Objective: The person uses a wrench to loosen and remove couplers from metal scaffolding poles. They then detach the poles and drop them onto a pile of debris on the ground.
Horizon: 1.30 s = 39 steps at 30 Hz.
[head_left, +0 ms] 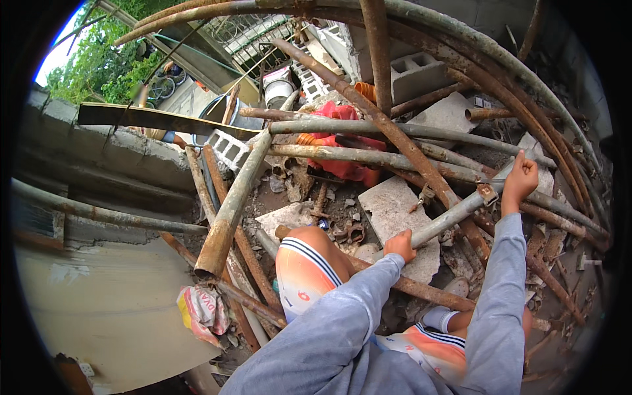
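Observation:
A grey metal pipe [454, 216] slants up to the right in front of me. My left hand [399, 246] is closed round its lower end. Around the pipe's upper part sits a rusty clamp [487, 193]. Just right of that clamp my right hand [520, 179] is closed, fingers curled. A thin, flat metal piece [490, 180] runs from this hand over the clamp; its kind is too small to tell. Behind the hands, more grey pipes [368, 155] lie across a rusty bar [401, 141].
Rusty pipes [227, 224] and a broken concrete slab [395, 210] lie about my legs. Curved pipes [513, 72] arch overhead at right. A red plastic bag [349, 131], hollow blocks [418, 79] and a white bucket [279, 89] are farther off. A crumpled sack [203, 313] lies left.

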Tool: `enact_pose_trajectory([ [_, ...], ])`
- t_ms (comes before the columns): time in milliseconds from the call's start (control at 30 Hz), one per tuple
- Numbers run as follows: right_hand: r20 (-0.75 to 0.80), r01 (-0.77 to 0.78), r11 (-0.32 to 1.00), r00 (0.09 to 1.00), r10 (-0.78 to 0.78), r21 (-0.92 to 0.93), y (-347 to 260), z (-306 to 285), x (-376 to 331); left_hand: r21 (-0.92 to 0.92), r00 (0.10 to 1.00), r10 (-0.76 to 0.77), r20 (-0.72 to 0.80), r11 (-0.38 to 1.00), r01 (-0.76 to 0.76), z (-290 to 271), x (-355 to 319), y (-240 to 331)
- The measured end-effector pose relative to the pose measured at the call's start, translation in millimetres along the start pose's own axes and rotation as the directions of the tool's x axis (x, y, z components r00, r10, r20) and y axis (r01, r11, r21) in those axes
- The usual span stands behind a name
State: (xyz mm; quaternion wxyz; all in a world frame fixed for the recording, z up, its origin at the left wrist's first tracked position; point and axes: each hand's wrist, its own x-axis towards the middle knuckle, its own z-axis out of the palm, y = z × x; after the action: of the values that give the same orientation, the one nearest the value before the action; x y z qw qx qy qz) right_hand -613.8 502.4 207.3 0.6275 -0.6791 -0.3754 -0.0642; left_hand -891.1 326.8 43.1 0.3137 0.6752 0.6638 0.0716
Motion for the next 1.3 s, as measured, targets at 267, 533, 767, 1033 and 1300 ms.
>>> enact_pose_trajectory([
  [267, 0.674, 0.673, 0.585, 0.688, -0.270, -0.452, -18, -53, 11, 0.038, 1.000, -0.009, 0.004, 0.999, 0.009, -1, 0, -1],
  [533, 0.877, 0.865, 0.165, 0.481, 0.001, -0.474, -34, -39, 8, -0.001, 0.991, -0.045, 0.127, 0.999, 0.045, -5, 10, 6],
  [767, 0.947, 0.921, 0.219, 0.318, 0.050, -0.321, -25, -75, 10, -0.232, 0.983, 0.094, 0.159, 0.971, -0.055, -22, 66, 103],
  [1033, 0.942, 0.936, 0.119, 0.323, 0.092, -0.332, -23, -77, 15, -0.234, 0.986, 0.063, 0.154, 0.972, -0.026, -37, 63, 126],
  [1300, 0.938, 0.940, 0.077, 0.321, 0.132, -0.332, -13, -72, 11, -0.206, 0.982, 0.085, 0.168, 0.977, -0.049, -36, 68, 115],
])
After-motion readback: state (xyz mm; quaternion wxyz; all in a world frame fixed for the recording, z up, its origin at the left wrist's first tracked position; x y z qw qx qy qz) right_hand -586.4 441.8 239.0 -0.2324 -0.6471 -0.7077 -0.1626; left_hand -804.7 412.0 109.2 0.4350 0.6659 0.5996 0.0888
